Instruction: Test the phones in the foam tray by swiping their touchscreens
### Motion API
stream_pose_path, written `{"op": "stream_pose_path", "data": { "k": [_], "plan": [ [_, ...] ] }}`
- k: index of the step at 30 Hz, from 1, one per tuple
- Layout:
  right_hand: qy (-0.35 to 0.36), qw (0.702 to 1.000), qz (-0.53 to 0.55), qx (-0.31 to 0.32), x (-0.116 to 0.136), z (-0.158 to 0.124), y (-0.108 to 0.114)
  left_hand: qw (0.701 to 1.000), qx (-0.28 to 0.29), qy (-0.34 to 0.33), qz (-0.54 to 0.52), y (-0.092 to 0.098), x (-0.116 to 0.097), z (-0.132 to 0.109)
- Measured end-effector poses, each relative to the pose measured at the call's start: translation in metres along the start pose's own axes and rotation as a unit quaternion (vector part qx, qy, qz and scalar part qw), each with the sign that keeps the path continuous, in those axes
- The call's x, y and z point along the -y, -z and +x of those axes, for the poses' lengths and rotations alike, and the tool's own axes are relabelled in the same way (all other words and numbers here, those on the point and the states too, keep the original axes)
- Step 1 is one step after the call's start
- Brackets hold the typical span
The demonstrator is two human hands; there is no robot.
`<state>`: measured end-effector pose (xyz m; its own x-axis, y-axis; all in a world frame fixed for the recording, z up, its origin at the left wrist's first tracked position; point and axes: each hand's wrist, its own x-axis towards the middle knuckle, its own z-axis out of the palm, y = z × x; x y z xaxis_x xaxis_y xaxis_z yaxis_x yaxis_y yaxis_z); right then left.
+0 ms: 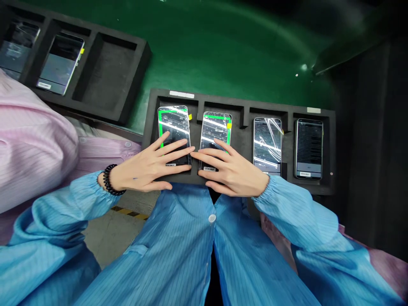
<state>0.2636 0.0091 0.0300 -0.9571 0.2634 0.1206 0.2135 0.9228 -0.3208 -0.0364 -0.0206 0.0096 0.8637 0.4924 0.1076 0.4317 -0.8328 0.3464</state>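
My left hand point(156, 163) is spread over the lower half of a smartphone point(174, 117), fingers apart and holding nothing. Beside it, my right hand point(229, 168) lies with fingers fanned across a second smartphone point(216, 123). Both phones show a green band along the screen edges, and a yellow tab sticks out at the side of each. They lie in separate compartments of a black foam tray point(240, 146). Two more phones with lines of text on their screens, a glossy one point(267, 140) and a darker one point(308, 146), occupy the compartments to the right.
At upper left stands another black tray point(132, 91), with a phone point(60, 63) in one compartment and a further phone point(15, 46) at its left. A co-worker's pink sleeve point(35, 140) reaches in from the left. Under the trays is a green table surface point(223, 55).
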Motion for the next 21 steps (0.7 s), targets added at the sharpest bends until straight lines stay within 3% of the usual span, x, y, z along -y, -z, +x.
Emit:
{"op": "stream_pose_path", "data": {
  "k": [11,21],
  "plan": [
    [-0.013,1.000,0.001,-0.005,-0.007,0.001,0.005,0.994,0.064,0.081,-0.028,0.001,0.004,0.003],
    [-0.042,0.999,0.002,-0.008,-0.031,0.005,0.007,0.990,0.061,0.118,-0.044,0.010,0.020,0.013]
  ]
}}
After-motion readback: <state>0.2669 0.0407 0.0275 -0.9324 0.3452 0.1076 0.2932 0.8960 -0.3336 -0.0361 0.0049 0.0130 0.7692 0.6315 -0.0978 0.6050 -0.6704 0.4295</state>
